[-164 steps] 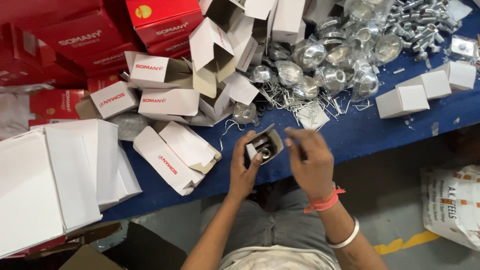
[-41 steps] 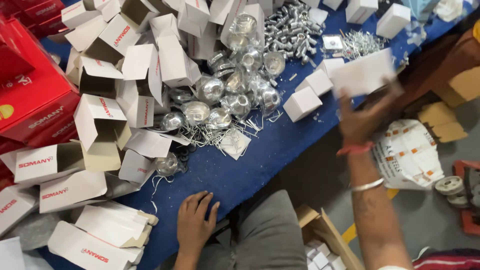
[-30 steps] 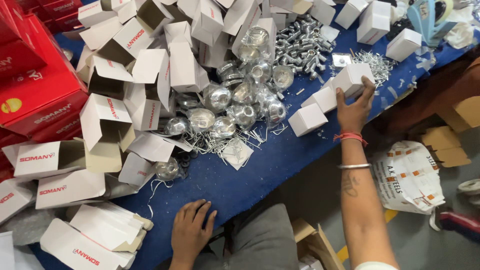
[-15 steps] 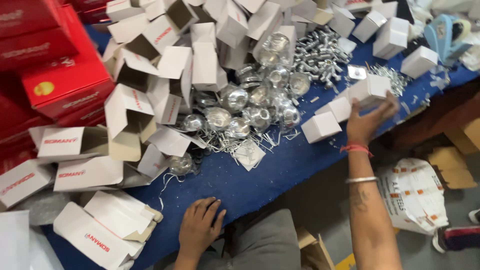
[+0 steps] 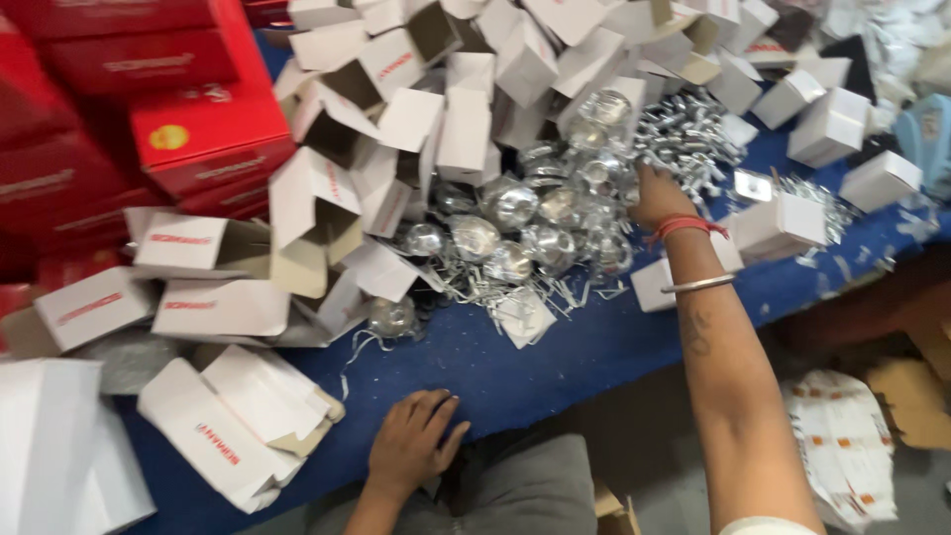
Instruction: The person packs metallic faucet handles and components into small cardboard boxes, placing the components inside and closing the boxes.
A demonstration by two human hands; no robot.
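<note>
The right hand [image 5: 659, 198] reaches into a heap of shiny round silver metal fittings [image 5: 515, 223] on the blue tabletop [image 5: 555, 357], its grip buried, so I cannot tell what it holds. Best to lift one piece cleanly, perhaps. The left hand [image 5: 411, 451] rests flat, empty, at the near edge.

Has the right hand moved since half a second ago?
Yes. The right hand left the small white boxes and reached left into the pile of shiny metal parts.
</note>
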